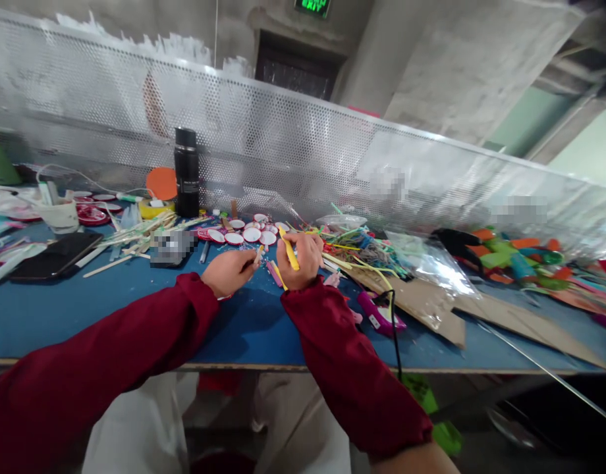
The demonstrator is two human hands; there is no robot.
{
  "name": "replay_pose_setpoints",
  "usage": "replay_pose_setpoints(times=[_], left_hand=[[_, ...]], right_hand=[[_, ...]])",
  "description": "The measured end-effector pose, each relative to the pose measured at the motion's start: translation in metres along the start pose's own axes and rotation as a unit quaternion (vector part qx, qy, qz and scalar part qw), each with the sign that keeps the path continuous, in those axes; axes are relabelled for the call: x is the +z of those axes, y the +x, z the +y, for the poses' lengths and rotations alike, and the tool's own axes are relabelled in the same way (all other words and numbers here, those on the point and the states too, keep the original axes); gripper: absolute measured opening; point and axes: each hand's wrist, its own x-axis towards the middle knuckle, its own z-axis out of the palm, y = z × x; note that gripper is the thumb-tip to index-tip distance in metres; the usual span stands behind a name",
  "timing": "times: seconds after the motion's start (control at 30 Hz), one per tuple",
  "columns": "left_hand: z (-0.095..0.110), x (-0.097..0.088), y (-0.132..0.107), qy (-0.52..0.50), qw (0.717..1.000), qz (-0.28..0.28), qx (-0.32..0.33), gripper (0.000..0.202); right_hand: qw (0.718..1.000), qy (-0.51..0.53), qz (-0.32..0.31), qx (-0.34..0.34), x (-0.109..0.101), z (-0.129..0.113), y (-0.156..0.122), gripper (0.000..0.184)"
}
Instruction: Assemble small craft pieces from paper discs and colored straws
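Observation:
My right hand (299, 259) is closed round a yellow stick (288, 251) that points up and away from me. My left hand (228, 272) is closed in a pinch on a thin pale stick (257, 254) whose tip reaches toward the right hand. Both hands hover just above the blue tabletop (253, 322), close together, both arms in dark red sleeves. Several small red-rimmed white discs (251, 234) lie just beyond the hands.
A black flask (186, 172) stands at the back by an orange disc (161, 183). A black phone (56, 257) lies at left. A purple tool with a black cord (379, 312), cardboard (481, 316), plastic bags, straws and colourful parts crowd the right side. A perforated metal screen (293, 145) closes off the rear.

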Motion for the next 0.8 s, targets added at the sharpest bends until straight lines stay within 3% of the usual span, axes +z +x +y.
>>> replay_pose_setpoints(times=[0.13,0.23,0.33,0.8], left_hand=[[-0.004,0.008,0.002,-0.114,0.993,-0.003,-0.005,0.019],[-0.008,0.017,0.005,-0.283,0.958,0.000,-0.042,0.020],[-0.010,0.024,0.007,-0.369,0.926,0.008,-0.078,0.019],[-0.020,0.033,0.008,-0.393,0.917,0.002,-0.059,0.023]], right_hand=[[1.000,0.008,0.018,-0.005,0.000,0.000,0.001,0.006],[1.000,0.006,0.028,-0.002,0.001,0.000,-0.002,0.006],[1.000,0.007,0.021,0.008,0.000,-0.001,-0.004,0.005],[0.998,0.049,-0.033,-0.017,0.002,-0.026,-0.016,0.007]])
